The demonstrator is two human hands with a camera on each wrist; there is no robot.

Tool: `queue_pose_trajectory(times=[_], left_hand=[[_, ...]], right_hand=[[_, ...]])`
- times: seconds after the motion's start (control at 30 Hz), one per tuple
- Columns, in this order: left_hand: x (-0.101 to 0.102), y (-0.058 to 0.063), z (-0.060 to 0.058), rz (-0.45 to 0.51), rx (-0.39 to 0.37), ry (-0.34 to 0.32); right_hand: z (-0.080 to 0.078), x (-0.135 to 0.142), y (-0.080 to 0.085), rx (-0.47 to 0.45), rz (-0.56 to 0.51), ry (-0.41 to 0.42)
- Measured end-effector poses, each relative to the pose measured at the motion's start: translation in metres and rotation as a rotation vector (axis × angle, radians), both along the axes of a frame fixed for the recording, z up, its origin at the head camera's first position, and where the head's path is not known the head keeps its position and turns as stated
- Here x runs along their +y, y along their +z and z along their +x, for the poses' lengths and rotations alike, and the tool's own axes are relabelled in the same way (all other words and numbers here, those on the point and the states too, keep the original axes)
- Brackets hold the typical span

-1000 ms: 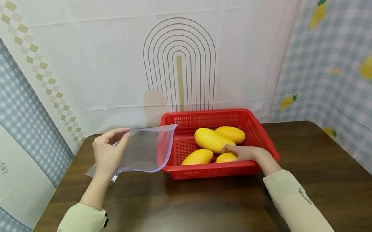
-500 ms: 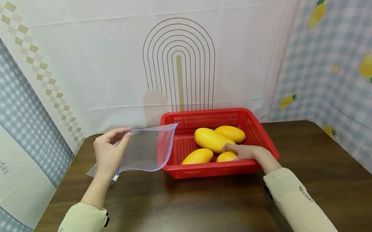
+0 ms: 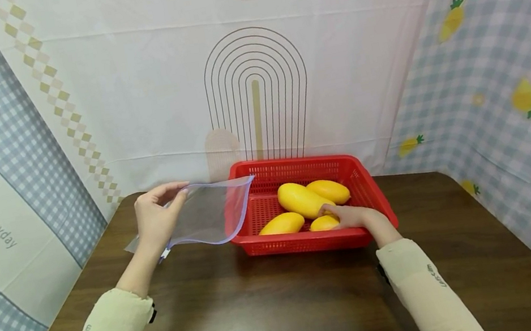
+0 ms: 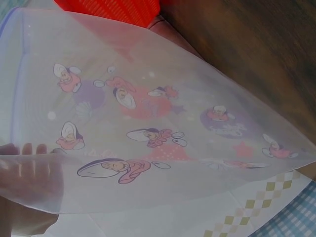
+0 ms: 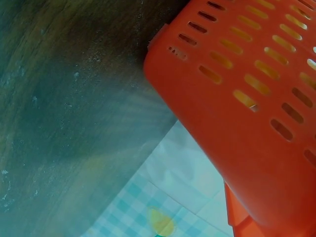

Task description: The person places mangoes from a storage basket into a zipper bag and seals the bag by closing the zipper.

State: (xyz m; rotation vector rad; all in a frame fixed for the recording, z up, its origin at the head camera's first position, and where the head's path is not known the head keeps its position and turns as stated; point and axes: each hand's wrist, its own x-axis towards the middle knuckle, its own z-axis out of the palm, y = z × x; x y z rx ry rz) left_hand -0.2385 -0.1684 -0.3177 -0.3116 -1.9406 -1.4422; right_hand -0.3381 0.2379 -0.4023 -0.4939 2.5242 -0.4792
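Observation:
Between thumb and fingers, my left hand (image 3: 155, 215) pinches the upper edge of a clear zip bag (image 3: 207, 211) with a purple rim and a white slider. The bag's mouth gapes toward the basket and overlaps its left side. Cartoon prints cover the bag (image 4: 148, 123) in the left wrist view. My right hand (image 3: 355, 216) reaches into the red basket (image 3: 378, 197) and grips a yellow mango (image 3: 323, 224) at the front; the fingertips are partly hidden. Beside it lie a large mango (image 3: 301, 199), one behind (image 3: 331, 191) and one at front left (image 3: 282, 224).
The perforated basket stands toward the back of a dark wooden table (image 3: 267, 314). A printed cloth (image 3: 146, 92) hangs behind the table, and checked cloth (image 3: 503, 67) hangs on the right. In the right wrist view, the basket wall (image 5: 207, 123) blocks sight of the right hand.
The mango under my right hand has shifted very slightly to the right. My left hand and the bag are practically still.

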Motion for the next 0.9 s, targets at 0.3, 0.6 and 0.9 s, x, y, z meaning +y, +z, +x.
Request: queue_pose_trajectory(times=[0.3, 0.6, 0.9], left_hand=[[0.0, -0.001, -0.001, -0.003, -0.013, -0.002], [0.0, 0.001, -0.002, -0.005, 0.005, -0.014], [0.0, 0.002, -0.002, -0.005, 0.01, -0.021]], right_hand=[[0.011, -0.005, 0.014, -0.011, -0.089, 0.052], [0.005, -0.003, 0.007, -0.017, -0.08, 0.035], [0.023, -0.014, 0.024, -0.017, -0.08, -0.018]])
